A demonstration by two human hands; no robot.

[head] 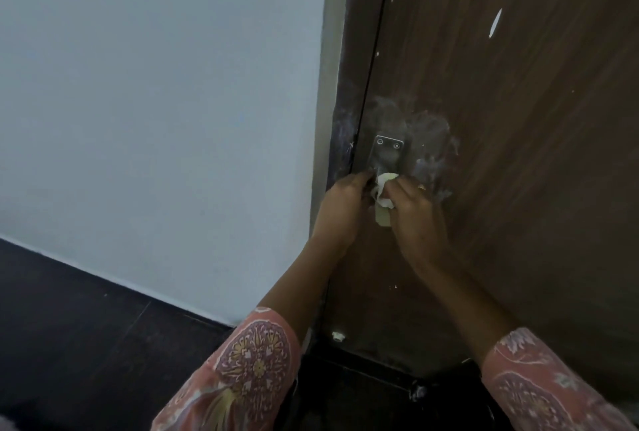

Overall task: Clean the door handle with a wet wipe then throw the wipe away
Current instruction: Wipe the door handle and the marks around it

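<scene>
A metal door handle plate with two screws sits on the dark brown door, near its left edge. A crumpled white wet wipe is pressed against the handle just below the plate. My right hand grips the wipe from the right. My left hand is closed around the handle from the left, its fingertips touching the wipe. The lever itself is hidden behind both hands and the wipe.
Pale smears ring the door surface around the handle. A dark door frame and a light blue wall stand to the left. A dark floor lies below, with a small white scrap near the door's foot.
</scene>
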